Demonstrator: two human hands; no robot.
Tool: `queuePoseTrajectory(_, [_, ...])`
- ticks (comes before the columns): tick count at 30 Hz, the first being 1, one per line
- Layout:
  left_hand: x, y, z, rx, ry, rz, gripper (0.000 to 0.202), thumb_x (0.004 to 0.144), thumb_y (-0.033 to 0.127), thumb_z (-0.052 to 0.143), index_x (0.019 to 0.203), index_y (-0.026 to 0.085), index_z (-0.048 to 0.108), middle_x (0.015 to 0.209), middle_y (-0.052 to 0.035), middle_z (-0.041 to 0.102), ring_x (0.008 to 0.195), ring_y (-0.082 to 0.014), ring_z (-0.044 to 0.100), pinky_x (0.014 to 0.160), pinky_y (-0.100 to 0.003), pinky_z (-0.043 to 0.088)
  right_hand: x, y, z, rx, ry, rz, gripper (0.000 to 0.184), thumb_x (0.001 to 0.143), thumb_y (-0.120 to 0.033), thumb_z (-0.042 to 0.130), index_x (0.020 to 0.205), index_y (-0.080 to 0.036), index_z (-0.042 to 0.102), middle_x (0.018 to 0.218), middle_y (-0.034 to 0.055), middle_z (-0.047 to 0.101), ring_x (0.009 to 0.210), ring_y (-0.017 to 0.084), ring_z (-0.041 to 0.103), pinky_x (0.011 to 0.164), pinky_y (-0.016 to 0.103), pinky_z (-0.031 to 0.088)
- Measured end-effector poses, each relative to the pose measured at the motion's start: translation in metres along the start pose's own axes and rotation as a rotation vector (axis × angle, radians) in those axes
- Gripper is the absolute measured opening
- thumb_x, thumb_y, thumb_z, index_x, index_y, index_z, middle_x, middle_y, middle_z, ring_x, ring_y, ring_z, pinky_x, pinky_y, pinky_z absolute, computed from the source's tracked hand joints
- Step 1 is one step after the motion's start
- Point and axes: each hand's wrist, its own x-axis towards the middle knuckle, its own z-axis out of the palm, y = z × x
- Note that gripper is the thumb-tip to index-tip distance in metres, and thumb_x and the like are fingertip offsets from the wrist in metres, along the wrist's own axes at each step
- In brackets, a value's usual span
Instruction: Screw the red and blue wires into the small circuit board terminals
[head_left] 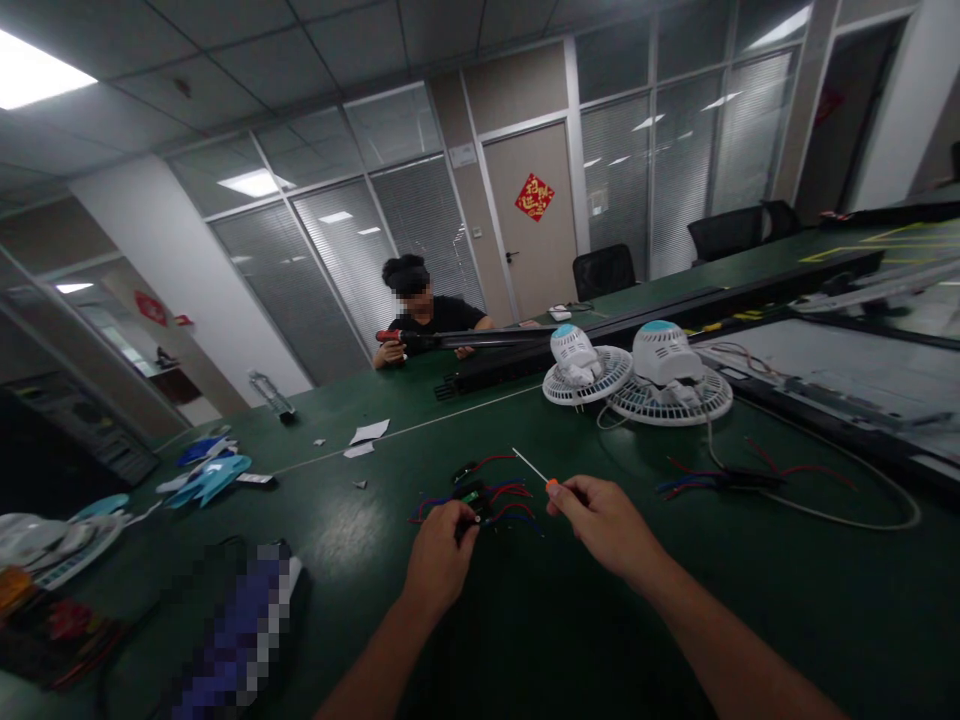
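My right hand (606, 528) is closed around a screwdriver (534, 467) with an orange handle. Its thin shaft points up and to the left, with the tip above the table. At the table's middle, my left hand (441, 552) pinches the near edge of a small green circuit board (471, 496). Red and blue wires (511, 490) spread from both sides of the board. Part of the board is hidden by my fingers. Just beyond it lies a small black part (465, 472) with a red wire.
Two white fan heads (574, 350) with round grilles stand ahead to the right. A dark wired module (739, 480) lies right, its grey cable curving over the green table (615, 640). A bottle (271, 397) and paper scraps (369, 432) lie left. Opposite, a person (439, 312) holds a long bar.
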Motion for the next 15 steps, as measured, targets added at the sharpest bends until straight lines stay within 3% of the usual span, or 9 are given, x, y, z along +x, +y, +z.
queuePoseTrajectory(5, [-0.002,0.005,-0.006,0.039,0.000,0.031,0.014,0.079,0.015,0.057,0.088,0.018,0.066,0.092,-0.0066,0.069,0.090,-0.0220,0.062,0.084,-0.034,0.045,-0.001,-0.001,0.002,-0.002,0.018,-0.017,0.032,0.091,-0.034,0.057,0.119,-0.018,0.057,0.119,0.0079,0.060,0.098,0.021,0.062,0.081,0.042,0.052])
queuePoseTrajectory(9, [-0.014,0.017,-0.006,0.005,0.041,0.087,0.008,0.078,0.022,0.056,0.080,0.018,0.064,0.094,-0.0098,0.066,0.093,-0.0279,0.059,0.087,-0.042,0.041,-0.004,-0.005,0.008,-0.054,0.060,-0.028,0.032,0.091,-0.034,0.057,0.119,-0.018,0.057,0.120,0.0077,0.060,0.097,0.021,0.062,0.081,0.042,0.052])
queuePoseTrajectory(12, [-0.030,0.026,0.004,-0.034,0.034,0.152,0.021,0.082,0.038,0.052,0.069,0.022,0.056,0.079,-0.0059,0.062,0.080,-0.0252,0.059,0.077,-0.038,0.044,-0.002,-0.005,0.010,-0.119,0.097,-0.032,0.033,0.091,-0.033,0.057,0.120,-0.018,0.056,0.119,0.0081,0.060,0.097,0.021,0.062,0.080,0.042,0.052])
queuePoseTrajectory(15, [-0.044,0.033,0.014,-0.025,-0.025,0.072,0.029,0.085,0.042,0.043,0.063,0.023,0.046,0.065,-0.0025,0.056,0.062,-0.0210,0.056,0.061,-0.032,0.042,0.000,-0.003,-0.004,-0.222,0.138,-0.028,0.034,0.091,-0.033,0.057,0.121,-0.018,0.055,0.120,0.0083,0.059,0.098,0.021,0.062,0.080,0.042,0.052])
